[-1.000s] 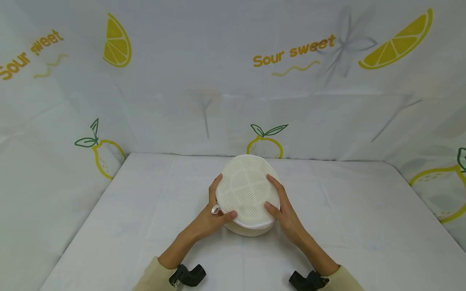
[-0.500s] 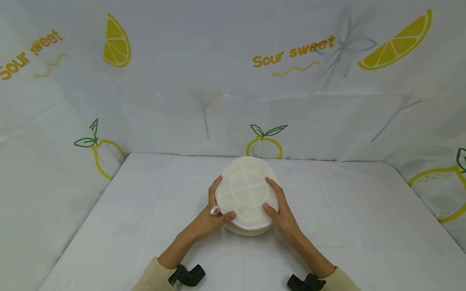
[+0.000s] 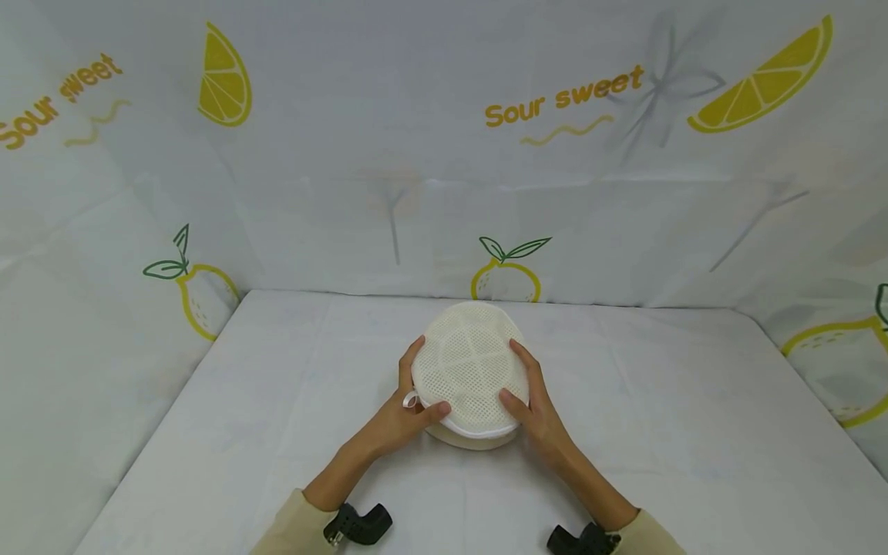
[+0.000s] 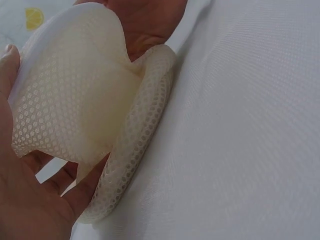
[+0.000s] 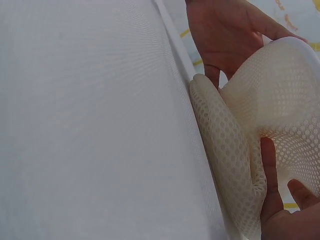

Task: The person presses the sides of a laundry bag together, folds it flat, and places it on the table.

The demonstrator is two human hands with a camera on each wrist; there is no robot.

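A round cream mesh laundry bag (image 3: pixel 473 362) with white trim stands at the middle of the table, its circular end facing up. My left hand (image 3: pixel 405 422) grips its left side, thumb on the top rim, beside a small white loop (image 3: pixel 410 399). On the right side my right hand (image 3: pixel 548 420) holds it, thumb and a finger over the top edge. In the left wrist view the mesh wall (image 4: pixel 50 100) bulges and folds above a rolled lower edge (image 4: pixel 135 140). In the right wrist view, fingers (image 5: pixel 269 165) press into the mesh. The underside is hidden.
A white cloth covers the table (image 3: pixel 298 370). Behind it hangs a white curtain (image 3: pixel 312 154) printed with lemons and words, which also closes in both sides. Black wrist cameras (image 3: pixel 358 526) sit near the beige sleeves (image 3: pixel 294 524).
The top of the bag has sunk slightly and its far edge sits a little nearer. My right hand has shifted slightly left with it; the left hand has hardly moved.
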